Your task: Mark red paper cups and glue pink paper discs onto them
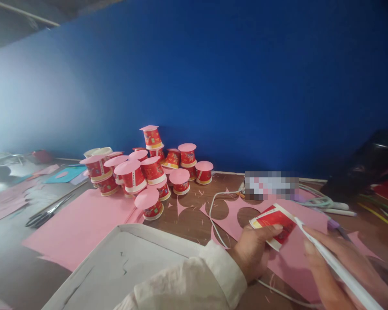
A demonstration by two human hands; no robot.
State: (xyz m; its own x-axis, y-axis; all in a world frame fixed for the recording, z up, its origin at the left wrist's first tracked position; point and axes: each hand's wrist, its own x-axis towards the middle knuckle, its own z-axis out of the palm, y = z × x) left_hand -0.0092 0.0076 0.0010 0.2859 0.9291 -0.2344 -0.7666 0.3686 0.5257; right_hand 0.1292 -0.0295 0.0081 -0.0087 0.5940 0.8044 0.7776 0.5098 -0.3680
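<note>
My left hand (254, 249) is closed around a red paper cup (280, 224) with a white rim, tilted on its side above a pink paper sheet (291, 267). In my blurred right hand (336, 262) is a long white pen-shaped tool (334, 260), its tip close to the cup's base end; I cannot tell whether they touch. Left of the hands, several red paper cups (134, 177) stand upside down, some stacked, most topped with pink paper discs (179, 176).
A white tray or box lid (116, 262) lies in front, with pink sheets (84, 224) and scissors (48, 213) to its left. A white cord (212, 206) loops over the brown table. Cut pink scraps (224, 215) lie near the hands. Behind rises a blue wall (226, 86).
</note>
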